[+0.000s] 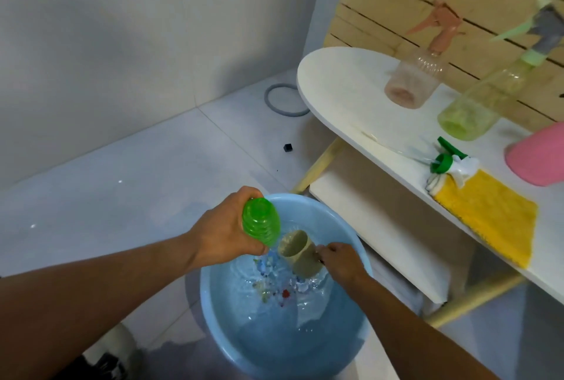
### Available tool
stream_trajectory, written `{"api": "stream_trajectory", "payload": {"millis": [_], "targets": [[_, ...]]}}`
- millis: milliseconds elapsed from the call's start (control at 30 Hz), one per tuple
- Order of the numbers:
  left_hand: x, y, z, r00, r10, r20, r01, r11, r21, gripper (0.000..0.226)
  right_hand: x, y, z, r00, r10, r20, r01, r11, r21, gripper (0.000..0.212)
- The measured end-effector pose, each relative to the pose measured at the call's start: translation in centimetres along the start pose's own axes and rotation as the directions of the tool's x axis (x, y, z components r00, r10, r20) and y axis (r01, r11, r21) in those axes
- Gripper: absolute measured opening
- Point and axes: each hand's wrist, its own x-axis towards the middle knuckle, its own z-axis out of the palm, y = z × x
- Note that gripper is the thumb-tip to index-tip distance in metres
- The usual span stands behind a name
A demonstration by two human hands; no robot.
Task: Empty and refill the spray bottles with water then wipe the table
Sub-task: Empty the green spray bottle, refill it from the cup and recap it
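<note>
Left hand [227,228] wrapped tight around a see-through bright green ribbed plastic bottle [261,223], no spray head on it, tipped with its base toward the camera, right over the far-left rim of the round pale blue plastic basin [210,312]. Just beside it, a beige plastic cup [297,253] tilted on its side, mouth nearly touching the bottle, pinched by the right hand [339,262] with fingers closed on its handle side. Rippling water under both. Plenty of open tiled floor [137,172] left of the basin; table shelf close on the right. Up on the white oval tabletop [341,83]: peach-trigger clear spray bottle [418,74], green-trigger clear spray bottle [485,95], loose green-and-white sprayer head [451,162], yellow cloth [491,214] draped over the front edge.
</note>
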Motion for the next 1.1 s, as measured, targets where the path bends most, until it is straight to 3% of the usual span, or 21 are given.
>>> {"api": "stream_trajectory", "payload": {"millis": [100, 300, 433, 733, 1100], "targets": [[-0.5, 0.3, -0.3, 1.000, 0.005, -0.020, -0.004, 1.000, 0.025, 0.084, -1.4, -1.3, -1.7, 0.999, -0.010, -0.031, 0.015, 0.987, 0.160, 0.027], [-1.5, 0.9, -0.4, 1.000, -0.013, -0.021, 0.014, 0.997, 0.071, 0.082, -4.8, -5.6, -6.9, 0.990, -0.065, -0.127, 0.096, 0.962, 0.254, 0.042], [-1.9, 1.7, -0.4, 1.000, -0.025, -0.010, 0.026, 0.994, 0.105, 0.084, -7.3, -8.6, -10.2, 0.974, -0.138, -0.181, 0.187, 0.938, 0.291, 0.039], [-1.8, 4.3, 0.1, 1.000, 0.013, 0.002, -0.013, 0.993, 0.119, 0.093, -13.3, -13.4, -14.6, 0.919, -0.306, -0.248, 0.362, 0.905, 0.225, 0.050], [-2.1, 5.1, 0.5, 0.999, 0.053, 0.013, -0.054, 0.987, 0.149, 0.095, -15.2, -14.5, -15.0, 0.852, -0.419, -0.315, 0.448, 0.894, 0.023, 0.040]]}}
